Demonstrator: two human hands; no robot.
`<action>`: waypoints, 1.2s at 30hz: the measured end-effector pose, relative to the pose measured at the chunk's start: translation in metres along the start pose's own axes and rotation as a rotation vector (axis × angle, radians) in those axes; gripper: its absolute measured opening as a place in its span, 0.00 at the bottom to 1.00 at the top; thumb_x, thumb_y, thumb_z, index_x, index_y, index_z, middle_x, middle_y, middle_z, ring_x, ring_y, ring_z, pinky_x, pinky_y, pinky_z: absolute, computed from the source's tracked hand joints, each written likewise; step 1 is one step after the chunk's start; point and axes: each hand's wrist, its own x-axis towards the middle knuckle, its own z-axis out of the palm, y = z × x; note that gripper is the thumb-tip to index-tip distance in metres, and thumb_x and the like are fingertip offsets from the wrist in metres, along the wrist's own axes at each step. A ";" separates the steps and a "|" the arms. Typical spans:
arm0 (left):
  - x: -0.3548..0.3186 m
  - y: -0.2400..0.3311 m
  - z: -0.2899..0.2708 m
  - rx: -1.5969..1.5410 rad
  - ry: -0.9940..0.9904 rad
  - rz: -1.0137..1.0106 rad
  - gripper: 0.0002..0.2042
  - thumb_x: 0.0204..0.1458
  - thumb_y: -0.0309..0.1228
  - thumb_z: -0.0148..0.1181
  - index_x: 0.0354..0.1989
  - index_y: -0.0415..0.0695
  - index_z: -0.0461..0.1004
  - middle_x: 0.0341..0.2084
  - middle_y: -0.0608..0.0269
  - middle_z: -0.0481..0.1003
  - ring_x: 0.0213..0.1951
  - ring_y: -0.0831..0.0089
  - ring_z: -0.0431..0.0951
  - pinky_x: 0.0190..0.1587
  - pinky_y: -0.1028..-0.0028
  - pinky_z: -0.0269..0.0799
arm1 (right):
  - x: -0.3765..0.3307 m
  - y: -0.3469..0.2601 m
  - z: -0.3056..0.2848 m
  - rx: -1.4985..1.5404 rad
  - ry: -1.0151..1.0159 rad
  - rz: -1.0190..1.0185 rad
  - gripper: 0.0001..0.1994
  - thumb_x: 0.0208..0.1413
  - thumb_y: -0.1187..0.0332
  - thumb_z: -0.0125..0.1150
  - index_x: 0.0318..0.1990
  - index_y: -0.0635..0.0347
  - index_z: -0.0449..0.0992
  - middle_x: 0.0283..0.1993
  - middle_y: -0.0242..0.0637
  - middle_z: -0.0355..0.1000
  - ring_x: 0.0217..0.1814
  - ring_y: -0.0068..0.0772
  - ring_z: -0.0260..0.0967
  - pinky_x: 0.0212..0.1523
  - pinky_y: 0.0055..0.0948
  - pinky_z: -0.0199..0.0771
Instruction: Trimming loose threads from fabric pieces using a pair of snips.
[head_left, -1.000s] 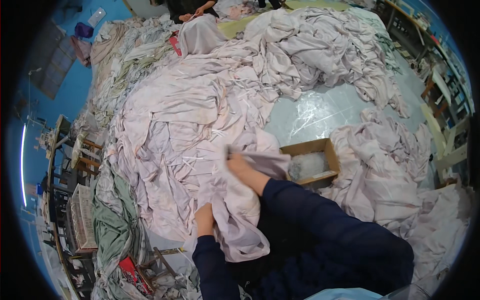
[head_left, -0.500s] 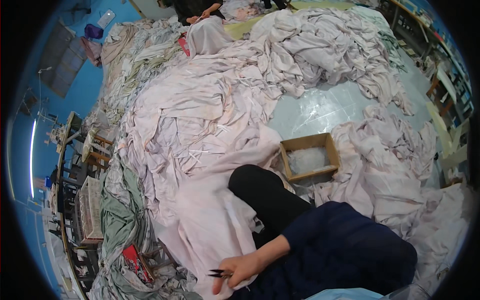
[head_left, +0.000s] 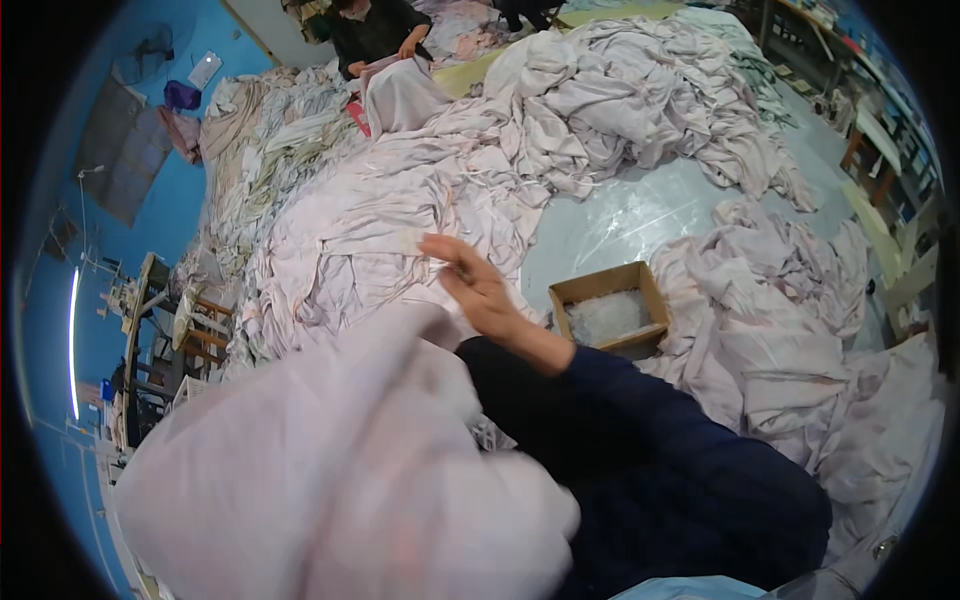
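Observation:
A large pale pink cloth (head_left: 330, 470), blurred by motion, billows up in front of me and covers the lower left. My left hand is hidden, apparently behind this cloth. Above the cloth's far edge, my right hand (head_left: 485, 295) reaches out from a navy sleeve, with thumb and index finger pointing left. The small dark thread snips (head_left: 462, 271) are tucked in its curled fingers, only partly visible. Beneath that hand lies a wide heap of pale pink cloths (head_left: 350, 240).
An open cardboard box (head_left: 657, 300) with whitish fluff inside stands right of my knee on the grey floor (head_left: 630, 210). More cloth heaps (head_left: 770, 300) lie at the right and far side (head_left: 620, 90). Another person (head_left: 385, 40) handles cloth at the back. Wooden stools (head_left: 205, 330) stand at the left.
The pale pink cloth has risen from my lap and swung up to the left. My right hand, with the snips, has moved up and away from me. The view has shifted slightly.

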 end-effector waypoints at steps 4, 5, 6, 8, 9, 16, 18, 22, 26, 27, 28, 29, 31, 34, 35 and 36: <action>0.003 0.041 -0.003 -0.149 0.016 -0.007 0.11 0.58 0.32 0.52 0.45 0.39 0.72 0.33 0.53 0.75 0.39 0.61 0.78 0.40 0.64 0.76 | -0.069 0.099 0.069 -0.177 -0.224 0.276 0.19 0.67 0.57 0.46 0.58 0.55 0.74 0.50 0.44 0.78 0.53 0.43 0.74 0.55 0.37 0.70; 0.003 0.049 -0.006 -0.183 0.027 -0.018 0.11 0.59 0.32 0.51 0.46 0.39 0.72 0.33 0.53 0.75 0.39 0.61 0.78 0.40 0.64 0.76 | -0.112 0.114 0.088 -0.307 -0.458 0.454 0.20 0.67 0.53 0.44 0.54 0.56 0.76 0.49 0.46 0.77 0.52 0.44 0.74 0.54 0.40 0.70; -0.001 0.053 -0.012 -0.211 0.049 -0.040 0.11 0.59 0.32 0.51 0.46 0.39 0.72 0.34 0.53 0.75 0.39 0.61 0.78 0.40 0.64 0.76 | -0.159 0.115 0.110 -0.172 -0.683 0.462 0.20 0.66 0.53 0.45 0.50 0.58 0.76 0.48 0.49 0.77 0.51 0.46 0.74 0.52 0.41 0.71; 0.015 0.086 -0.002 -0.284 0.013 -0.022 0.11 0.60 0.32 0.50 0.46 0.39 0.72 0.34 0.53 0.75 0.39 0.61 0.78 0.40 0.64 0.76 | -0.258 0.164 0.106 -0.093 -0.828 0.541 0.18 0.67 0.57 0.50 0.52 0.61 0.75 0.47 0.48 0.77 0.47 0.41 0.76 0.51 0.37 0.72; 0.008 0.085 -0.010 -0.315 0.049 -0.053 0.11 0.60 0.32 0.50 0.46 0.39 0.72 0.34 0.53 0.75 0.39 0.62 0.78 0.40 0.64 0.76 | -0.289 0.147 0.104 -0.041 -0.975 0.677 0.17 0.66 0.58 0.51 0.52 0.62 0.75 0.46 0.46 0.77 0.46 0.42 0.76 0.51 0.37 0.73; 0.007 0.147 0.000 -0.591 0.102 -0.161 0.12 0.62 0.33 0.48 0.47 0.39 0.72 0.34 0.53 0.74 0.40 0.62 0.77 0.41 0.64 0.77 | -0.305 0.126 0.027 -0.112 -0.908 0.668 0.17 0.65 0.60 0.53 0.55 0.62 0.74 0.49 0.45 0.76 0.49 0.40 0.74 0.53 0.36 0.73; 0.013 0.166 0.003 -0.666 0.112 -0.181 0.12 0.63 0.33 0.48 0.47 0.39 0.72 0.34 0.53 0.73 0.40 0.62 0.77 0.41 0.64 0.77 | -0.310 0.108 -0.030 -0.137 -0.877 0.654 0.17 0.65 0.60 0.53 0.55 0.62 0.73 0.50 0.44 0.76 0.50 0.39 0.74 0.53 0.36 0.73; -0.005 0.194 -0.004 -0.751 0.166 -0.243 0.12 0.64 0.34 0.47 0.47 0.39 0.72 0.34 0.52 0.73 0.40 0.62 0.77 0.41 0.64 0.77 | -0.290 0.095 -0.068 -0.143 -0.853 0.640 0.18 0.65 0.62 0.54 0.57 0.61 0.72 0.52 0.43 0.75 0.52 0.37 0.73 0.55 0.36 0.72; -0.022 0.161 -0.006 -0.613 0.226 -0.321 0.13 0.63 0.34 0.48 0.48 0.39 0.71 0.36 0.51 0.73 0.42 0.60 0.76 0.44 0.64 0.76 | -0.289 0.082 -0.088 -0.194 -0.792 0.637 0.19 0.64 0.63 0.56 0.59 0.61 0.71 0.54 0.42 0.74 0.54 0.35 0.72 0.56 0.35 0.72; -0.022 0.154 -0.004 -0.583 0.236 -0.335 0.13 0.63 0.34 0.49 0.49 0.39 0.71 0.37 0.51 0.73 0.43 0.60 0.76 0.45 0.64 0.75 | -0.287 0.080 -0.090 -0.213 -0.773 0.634 0.19 0.64 0.63 0.56 0.59 0.61 0.71 0.54 0.42 0.74 0.54 0.35 0.72 0.56 0.35 0.72; -0.022 0.151 -0.001 -0.549 0.262 -0.354 0.13 0.63 0.35 0.49 0.49 0.39 0.71 0.37 0.51 0.73 0.43 0.60 0.76 0.45 0.64 0.75 | -0.290 0.076 -0.089 -0.224 -0.770 0.630 0.19 0.64 0.63 0.56 0.60 0.61 0.70 0.55 0.42 0.74 0.55 0.34 0.72 0.57 0.35 0.72; -0.021 0.145 -0.002 -0.514 0.286 -0.373 0.14 0.63 0.35 0.49 0.49 0.39 0.71 0.38 0.50 0.73 0.44 0.59 0.75 0.46 0.64 0.75 | -0.290 0.072 -0.092 -0.236 -0.766 0.625 0.20 0.63 0.64 0.56 0.60 0.61 0.70 0.55 0.42 0.74 0.55 0.34 0.72 0.57 0.35 0.72; -0.022 0.133 -0.007 -0.441 0.324 -0.399 0.14 0.63 0.35 0.50 0.50 0.38 0.71 0.39 0.50 0.73 0.45 0.59 0.75 0.47 0.64 0.74 | -0.295 0.063 -0.112 -0.260 -0.742 0.609 0.20 0.63 0.64 0.57 0.61 0.61 0.70 0.56 0.41 0.73 0.56 0.33 0.71 0.58 0.35 0.72; 0.000 0.134 0.019 -0.322 0.333 -0.428 0.15 0.62 0.35 0.50 0.51 0.38 0.70 0.40 0.49 0.72 0.47 0.58 0.74 0.49 0.63 0.73 | -0.251 0.012 -0.089 -0.133 -0.587 0.893 0.21 0.61 0.65 0.60 0.60 0.64 0.70 0.56 0.42 0.73 0.57 0.32 0.71 0.57 0.35 0.71; 0.006 0.137 0.034 -0.279 0.298 -0.427 0.15 0.62 0.35 0.51 0.51 0.38 0.70 0.41 0.48 0.72 0.47 0.57 0.74 0.50 0.63 0.72 | -0.228 -0.019 -0.078 0.020 -0.417 1.169 0.22 0.59 0.66 0.62 0.59 0.66 0.71 0.56 0.43 0.74 0.57 0.31 0.70 0.56 0.35 0.71; 0.008 0.135 0.039 -0.233 0.266 -0.430 0.16 0.62 0.36 0.51 0.51 0.38 0.70 0.41 0.48 0.72 0.48 0.57 0.74 0.50 0.63 0.72 | -0.212 -0.042 -0.066 0.031 -0.366 1.173 0.22 0.59 0.66 0.62 0.59 0.66 0.71 0.56 0.43 0.74 0.57 0.31 0.70 0.56 0.35 0.71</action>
